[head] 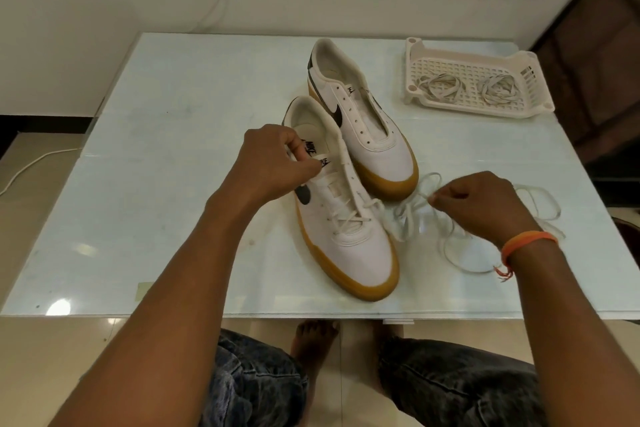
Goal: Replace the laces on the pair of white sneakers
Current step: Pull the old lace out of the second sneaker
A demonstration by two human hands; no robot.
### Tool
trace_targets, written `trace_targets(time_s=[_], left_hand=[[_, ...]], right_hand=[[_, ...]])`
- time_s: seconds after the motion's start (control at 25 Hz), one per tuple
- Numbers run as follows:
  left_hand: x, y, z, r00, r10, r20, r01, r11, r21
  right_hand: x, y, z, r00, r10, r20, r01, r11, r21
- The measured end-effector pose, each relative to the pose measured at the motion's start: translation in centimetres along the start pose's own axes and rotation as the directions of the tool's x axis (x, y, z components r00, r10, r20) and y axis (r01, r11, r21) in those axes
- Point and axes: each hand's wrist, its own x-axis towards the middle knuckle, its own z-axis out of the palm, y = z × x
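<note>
Two white sneakers with gum soles stand on the table. The near sneaker (349,239) has a white lace (408,215) threaded through its lowest eyelets only. My left hand (273,163) grips its left collar edge beside the tongue. My right hand (481,204) pinches the loose lace, which trails in loops (464,253) on the table to the shoe's right. The far sneaker (370,121) has bare eyelets and no lace.
A white plastic basket (415,55) at the back right holds two bundled laces (440,87) (498,90). The glass table's front edge (311,315) runs just above my knees. A wall with a cable stands behind the table.
</note>
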Motion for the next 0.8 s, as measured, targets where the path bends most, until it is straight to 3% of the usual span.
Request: trace_targets(time_s=[0.12,0.24,0.32,0.48,0.52,0.6,0.8], left_hand=[[0.0,-0.1,-0.5,1.0,-0.016,0.004,0.016,0.998,0.056],[-0.2,0.5,-0.2,0.997,0.04,0.06,-0.049,0.986,0.157],[-0.4,0.9,0.4,0.986,0.1,0.13,-0.135,0.943,0.303],[-1.7,2.2,1.1,0.964,0.197,0.18,-0.267,0.736,0.622],[-1.8,2.2,1.1,0.954,0.177,0.244,-0.294,0.72,0.629],[-2.0,2.2,0.9,0.932,0.083,0.353,-0.282,0.778,0.562],[-1.9,1.7,1.0,0.929,0.082,0.362,-0.278,0.8,0.532]], right_hand=[[-0.7,-2.1,1.0,0.949,-0.279,-0.148,0.288,0.957,0.037],[-1.6,-3.9,2.9,0.887,-0.462,-0.011,0.457,0.874,0.166],[-2.2,-4.6,4.1,0.874,-0.46,0.154,0.437,0.884,0.165],[-2.5,-5.2,4.7,0.833,-0.485,0.267,0.459,0.875,0.157],[-2.4,-5.3,4.7,0.801,-0.506,0.319,0.469,0.862,0.191],[-2.1,-5.1,4.4,0.744,-0.503,0.439,0.45,0.864,0.227],[-2.5,-3.9,1.7,0.598,-0.348,0.722,0.279,0.935,0.219]])
